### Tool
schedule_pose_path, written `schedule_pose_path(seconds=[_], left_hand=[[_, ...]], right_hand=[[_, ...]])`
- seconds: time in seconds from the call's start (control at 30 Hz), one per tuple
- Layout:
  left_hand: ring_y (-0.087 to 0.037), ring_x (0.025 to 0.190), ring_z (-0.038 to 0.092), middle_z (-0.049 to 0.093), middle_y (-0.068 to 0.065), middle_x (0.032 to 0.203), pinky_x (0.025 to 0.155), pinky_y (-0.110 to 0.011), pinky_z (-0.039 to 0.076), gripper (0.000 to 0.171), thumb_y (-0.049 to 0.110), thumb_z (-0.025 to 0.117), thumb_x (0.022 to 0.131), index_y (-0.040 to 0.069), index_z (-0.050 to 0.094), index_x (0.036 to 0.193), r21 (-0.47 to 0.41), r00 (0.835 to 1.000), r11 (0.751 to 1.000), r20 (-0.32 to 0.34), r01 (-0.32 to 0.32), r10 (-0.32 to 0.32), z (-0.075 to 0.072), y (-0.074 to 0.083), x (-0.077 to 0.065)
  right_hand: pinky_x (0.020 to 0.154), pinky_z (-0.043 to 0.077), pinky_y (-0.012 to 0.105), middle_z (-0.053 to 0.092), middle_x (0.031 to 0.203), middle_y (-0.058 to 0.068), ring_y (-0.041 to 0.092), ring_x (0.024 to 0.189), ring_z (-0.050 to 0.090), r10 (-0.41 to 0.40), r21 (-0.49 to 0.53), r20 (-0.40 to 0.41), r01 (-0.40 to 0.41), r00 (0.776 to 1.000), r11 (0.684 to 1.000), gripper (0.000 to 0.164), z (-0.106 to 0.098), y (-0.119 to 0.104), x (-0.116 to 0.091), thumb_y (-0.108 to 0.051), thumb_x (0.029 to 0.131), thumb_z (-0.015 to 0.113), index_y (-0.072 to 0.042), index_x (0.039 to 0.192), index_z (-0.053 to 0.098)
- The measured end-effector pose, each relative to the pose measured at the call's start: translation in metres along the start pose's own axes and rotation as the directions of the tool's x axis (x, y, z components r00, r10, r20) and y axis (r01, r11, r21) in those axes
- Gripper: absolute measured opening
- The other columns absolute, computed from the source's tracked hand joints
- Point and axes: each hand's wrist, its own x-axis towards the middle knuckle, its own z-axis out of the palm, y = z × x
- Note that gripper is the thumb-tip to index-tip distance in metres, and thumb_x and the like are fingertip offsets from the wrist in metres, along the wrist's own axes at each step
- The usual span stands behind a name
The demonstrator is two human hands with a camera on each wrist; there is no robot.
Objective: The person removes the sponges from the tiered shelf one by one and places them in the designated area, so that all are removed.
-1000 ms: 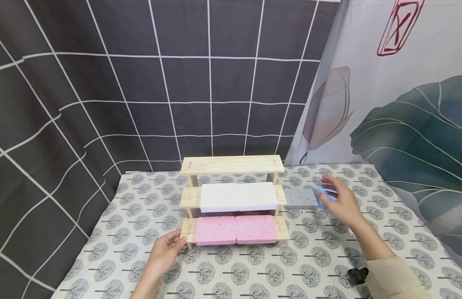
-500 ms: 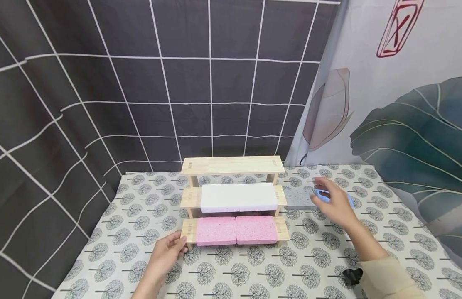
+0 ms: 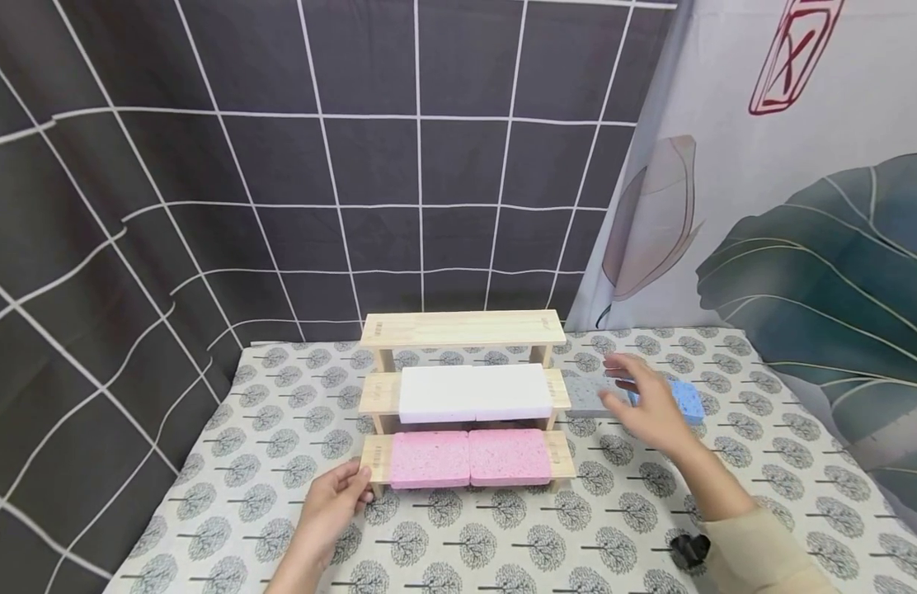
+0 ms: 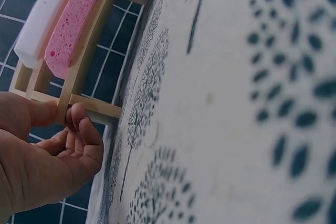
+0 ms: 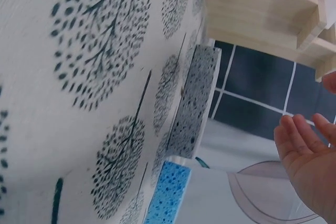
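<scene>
My left hand (image 3: 331, 503) pinches the left end of the lowest step of a three-tier wooden stand (image 3: 462, 327); the left wrist view shows thumb and fingers on the wood. A pair of pink sponges (image 3: 430, 459) lies side by side on that step. Two white sponge-like blocks (image 3: 438, 392) fill the middle step, and the top step is bare. My right hand (image 3: 651, 408) hovers with relaxed fingers and holds nothing, overlapping the inner ends of a grey sponge (image 3: 586, 394) and a blue sponge (image 3: 687, 400). Both lie end to end right of the stand (image 5: 194, 103).
A tree-print cloth (image 3: 429, 536) covers the table. Behind stands a dark curtain with a white grid (image 3: 369, 157), and a leaf-print curtain (image 3: 837, 247) hangs at the right. A small black object (image 3: 688, 550) shows beside the right sleeve.
My right hand has shifted left, off the blue sponge and toward the grey one, uncovering more of the blue sponge. The left hand has kept its hold on the stand.
</scene>
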Motion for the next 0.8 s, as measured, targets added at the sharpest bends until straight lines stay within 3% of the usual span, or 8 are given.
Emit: schedule_pose_path(seconds=[0.1, 0.3, 0.8], left_hand=[[-0.018, 0.084, 0.061, 0.064, -0.011, 0.097, 0.07, -0.022, 0.056, 0.046, 0.018, 0.055, 0.104, -0.017, 0.051, 0.134, -0.002, 1.0, 1.0, -0.005, 0.007, -0.007, 0.0, 0.001, 0.0], [-0.018, 0.084, 0.061, 0.065, -0.011, 0.097, 0.07, -0.023, 0.056, 0.045, 0.015, 0.057, 0.103, -0.017, 0.051, 0.134, -0.008, 1.0, 1.0, 0.0, -0.005, 0.005, 0.0, 0.0, 0.001], [-0.017, 0.083, 0.061, 0.065, -0.011, 0.096, 0.069, -0.022, 0.056, 0.045, 0.013, 0.057, 0.103, -0.019, 0.049, 0.134, -0.024, 1.0, 1.0, 0.016, -0.013, 0.014, -0.001, 0.0, 0.001]], right_hand=[[0.099, 0.052, 0.047, 0.058, 0.13, 0.026, 0.042, 0.115, 0.059, -0.003, 0.017, 0.015, 0.003, 1.0, 1.0, 0.057, 0.002, -0.003, 0.001, 0.007, 0.084, 0.067, 0.009, 0.138, 0.049], [0.1, 0.044, 0.011, 0.06, 0.129, 0.023, 0.039, 0.116, 0.059, -0.043, 0.055, 0.026, 0.042, 0.999, 0.998, 0.061, 0.003, -0.009, 0.002, 0.013, 0.079, 0.065, 0.008, 0.138, 0.05], [0.101, 0.044, 0.014, 0.062, 0.128, 0.021, 0.037, 0.117, 0.06, -0.094, 0.063, 0.044, 0.091, 0.995, 0.994, 0.063, 0.002, -0.027, 0.007, 0.008, 0.081, 0.068, 0.002, 0.141, 0.05]])
